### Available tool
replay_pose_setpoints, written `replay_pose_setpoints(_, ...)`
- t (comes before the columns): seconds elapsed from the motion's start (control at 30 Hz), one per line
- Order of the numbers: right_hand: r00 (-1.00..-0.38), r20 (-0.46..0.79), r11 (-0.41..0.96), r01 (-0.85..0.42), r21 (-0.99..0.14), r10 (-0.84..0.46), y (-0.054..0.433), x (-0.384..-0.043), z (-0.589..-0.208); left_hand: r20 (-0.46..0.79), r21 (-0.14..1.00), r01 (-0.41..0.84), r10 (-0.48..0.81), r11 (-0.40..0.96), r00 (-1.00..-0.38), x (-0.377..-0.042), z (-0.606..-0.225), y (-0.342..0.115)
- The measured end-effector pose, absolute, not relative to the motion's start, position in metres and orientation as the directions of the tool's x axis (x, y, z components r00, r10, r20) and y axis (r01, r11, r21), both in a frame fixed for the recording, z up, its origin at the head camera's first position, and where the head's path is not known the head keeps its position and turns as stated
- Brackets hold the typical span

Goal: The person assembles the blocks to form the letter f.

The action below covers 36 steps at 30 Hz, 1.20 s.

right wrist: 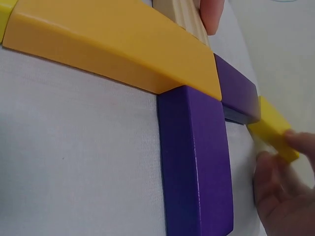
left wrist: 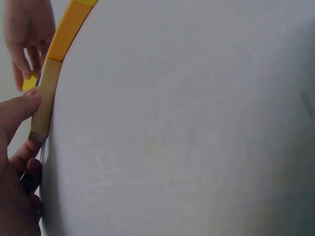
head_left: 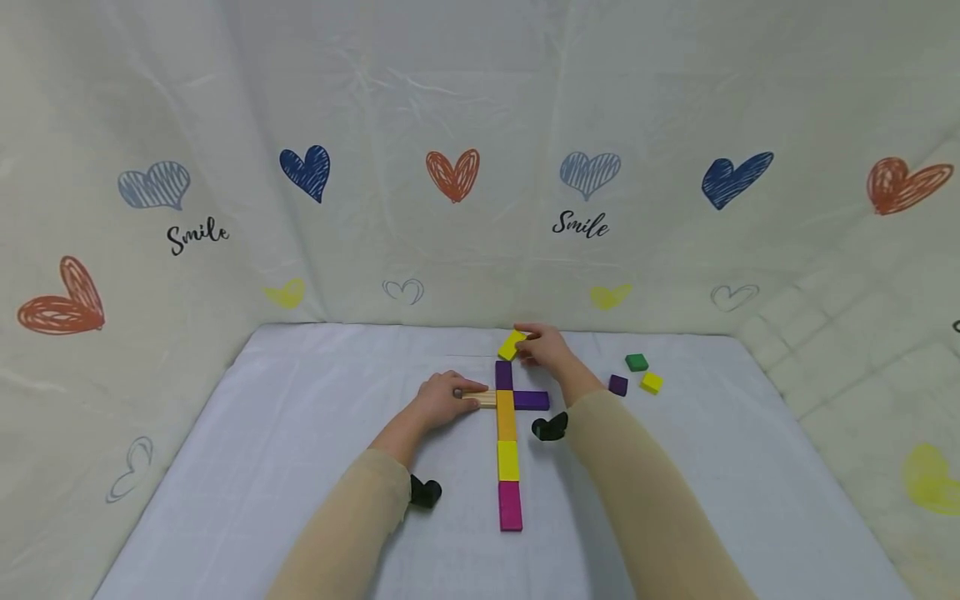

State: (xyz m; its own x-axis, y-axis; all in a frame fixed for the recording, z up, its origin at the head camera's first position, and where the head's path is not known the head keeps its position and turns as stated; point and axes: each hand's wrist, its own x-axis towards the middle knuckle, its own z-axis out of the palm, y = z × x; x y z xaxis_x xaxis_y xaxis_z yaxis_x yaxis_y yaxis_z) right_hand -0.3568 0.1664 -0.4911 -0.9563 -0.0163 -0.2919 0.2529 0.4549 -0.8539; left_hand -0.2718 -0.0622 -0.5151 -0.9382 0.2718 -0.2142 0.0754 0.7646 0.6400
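Observation:
Flat coloured blocks lie in a cross on the white cloth (head_left: 300, 433): a column of magenta (head_left: 510, 506), yellow (head_left: 507, 460), orange (head_left: 506, 414) and purple (head_left: 503, 375) blocks, with a purple bar (head_left: 531, 400) branching right. On the left branch, my left hand (head_left: 467, 392) pinches the end of a pale wooden block (head_left: 483, 400), its thumb (left wrist: 17, 115) against the block's side (left wrist: 44, 105). At the column's far end, my right hand (head_left: 527, 342) pinches a tilted yellow square block (head_left: 512, 344), which hangs just past the purple block (right wrist: 236, 93) in the right wrist view (right wrist: 273, 128).
Three loose small blocks lie to the right: green (head_left: 637, 362), purple (head_left: 618, 384) and yellow (head_left: 651, 382). Fabric walls printed with hearts close in the cloth at the back and on both sides. Black wrist camera mounts (head_left: 550, 427) sit under both forearms.

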Motion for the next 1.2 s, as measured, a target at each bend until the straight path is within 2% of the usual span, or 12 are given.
replay_pose_setpoints(0.57, -0.947, -0.32, 0.64, 0.226, -0.735, -0.033, 0.1656, -0.3576, -0.4916, -0.201, 0.642, 0.092, 0.283, 0.761, -0.938, -0.2709, -0.515, -0.0631)
replay_pose_setpoints(1.2, -0.947, -0.313, 0.682, 0.185, -0.707, -0.068, 0.1672, -0.3561, -0.4925, -0.201, 0.64, 0.108, 0.301, 0.761, -0.932, -0.2715, -0.5131, -0.0649)
